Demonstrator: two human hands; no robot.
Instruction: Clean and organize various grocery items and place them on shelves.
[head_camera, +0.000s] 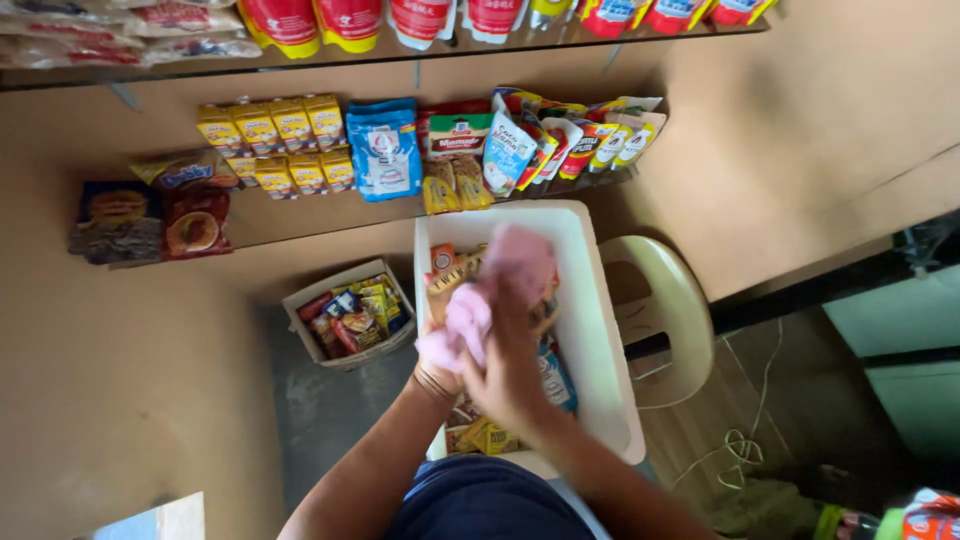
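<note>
A pink cloth (495, 290) is bunched over a white plastic bin (590, 300) that holds several snack packets. My left hand (450, 350) is mostly wrapped in the cloth, with only the wrist and a bracelet showing. My right hand (510, 370) grips the same cloth from the right, just above the packets. Both hands are blurred with motion.
A small cardboard box (300, 300) of packets stands on the floor left of the bin. Wall shelves (300, 220) carry pouches, yellow boxes and a blue bag. A cream plastic chair (670, 300) stands under and right of the bin. A white cord (740, 440) lies on the floor.
</note>
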